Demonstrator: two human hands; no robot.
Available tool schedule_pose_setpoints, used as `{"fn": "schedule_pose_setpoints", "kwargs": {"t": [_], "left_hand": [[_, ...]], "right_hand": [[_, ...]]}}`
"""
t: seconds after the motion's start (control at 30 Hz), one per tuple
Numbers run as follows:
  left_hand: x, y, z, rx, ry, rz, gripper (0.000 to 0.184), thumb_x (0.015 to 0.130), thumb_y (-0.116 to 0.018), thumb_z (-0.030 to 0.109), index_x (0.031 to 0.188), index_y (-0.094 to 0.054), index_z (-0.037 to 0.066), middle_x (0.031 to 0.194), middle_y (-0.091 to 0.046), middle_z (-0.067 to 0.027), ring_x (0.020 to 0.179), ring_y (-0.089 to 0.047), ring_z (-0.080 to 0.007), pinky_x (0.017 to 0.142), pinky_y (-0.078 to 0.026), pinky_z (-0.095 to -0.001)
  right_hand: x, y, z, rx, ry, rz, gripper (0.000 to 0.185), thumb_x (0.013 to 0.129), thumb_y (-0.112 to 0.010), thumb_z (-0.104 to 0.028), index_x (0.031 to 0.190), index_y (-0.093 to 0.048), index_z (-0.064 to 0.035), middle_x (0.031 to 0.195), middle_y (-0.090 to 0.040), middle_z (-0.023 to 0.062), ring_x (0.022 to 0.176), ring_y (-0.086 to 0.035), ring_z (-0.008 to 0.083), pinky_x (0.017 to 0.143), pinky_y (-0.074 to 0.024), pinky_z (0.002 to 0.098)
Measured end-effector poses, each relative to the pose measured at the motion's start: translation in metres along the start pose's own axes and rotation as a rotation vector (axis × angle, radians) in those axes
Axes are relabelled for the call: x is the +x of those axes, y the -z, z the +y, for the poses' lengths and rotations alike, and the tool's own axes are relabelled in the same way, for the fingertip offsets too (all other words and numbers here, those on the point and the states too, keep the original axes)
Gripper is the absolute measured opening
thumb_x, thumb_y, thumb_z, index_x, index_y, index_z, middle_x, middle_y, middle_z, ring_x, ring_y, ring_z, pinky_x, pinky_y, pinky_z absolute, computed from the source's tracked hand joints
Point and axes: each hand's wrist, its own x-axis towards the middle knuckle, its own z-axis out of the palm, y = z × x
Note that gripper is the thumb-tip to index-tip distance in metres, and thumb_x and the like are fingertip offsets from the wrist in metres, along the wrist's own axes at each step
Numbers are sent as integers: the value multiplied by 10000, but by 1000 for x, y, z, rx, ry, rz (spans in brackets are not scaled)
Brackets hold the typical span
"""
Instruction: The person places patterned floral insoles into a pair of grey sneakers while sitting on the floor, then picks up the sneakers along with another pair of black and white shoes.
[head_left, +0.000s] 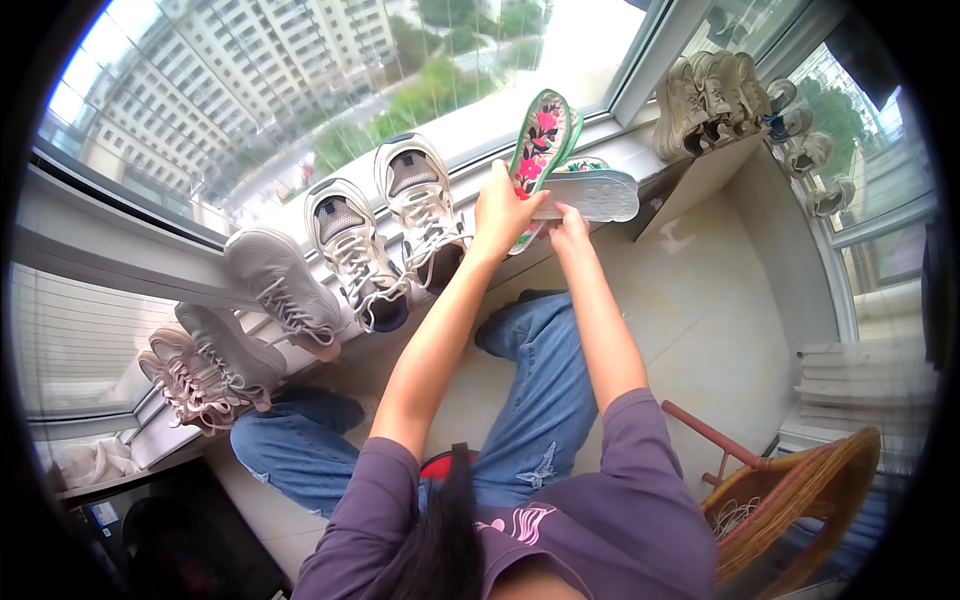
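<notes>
My left hand [503, 213] is closed on a floral insole [537, 145] with a green edge and pink flowers, which points up toward the window. My right hand [570, 230] pinches the near end of a pale grey insole [598, 195] that lies sideways, smooth side up. The tip of my left thumb reaches over that grey insole's end. Another floral piece [585, 163] shows partly behind the grey one; the rest of it is hidden. To the left of my hands, a pair of white and grey sneakers [418, 190] leans on the window ledge.
More shoes line the ledge, including a grey sneaker [285, 280] and pinkish sneakers [175, 375] farther left. White shoes [715, 95] stand at the right corner. A wicker chair [800, 490] is at lower right, a black box [180, 540] at lower left.
</notes>
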Motion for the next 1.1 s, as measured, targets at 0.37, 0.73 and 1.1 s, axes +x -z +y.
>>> {"fn": "schedule_pose_setpoints", "kwargs": {"t": [0.37, 0.73, 1.1], "left_hand": [[-89, 66, 6, -786, 175, -90, 184, 896, -483, 169, 1010, -437, 33, 792, -571, -54, 633, -576, -115, 557, -475, -249], [-135, 96, 13, -1069, 301, -101, 169, 875, -425, 106, 1027, -358, 82, 962, -588, -154, 753, -625, -211, 576, -505, -283], [-240, 127, -19, -1287, 279, 168, 370, 954, -288, 233, 1243, -379, 20, 1174, -476, -62, 1070, -453, -130, 922, -342, -256]], "right_hand": [[22, 5, -5, -895, 386, 291, 719, 677, -695, -305, 1172, -339, 78, 1109, -510, 232, 1064, -496, 329, 915, -385, 384], [-86, -24, -20, -506, 697, -359, 240, 849, -556, -193, 964, -513, 13, 775, -571, 44, 629, -522, 97, 579, -426, 226], [-315, 12, 57, -701, 417, -819, 313, 797, -618, -57, 1078, -529, 49, 885, -619, 50, 749, -561, 62, 668, -455, 194]]}}
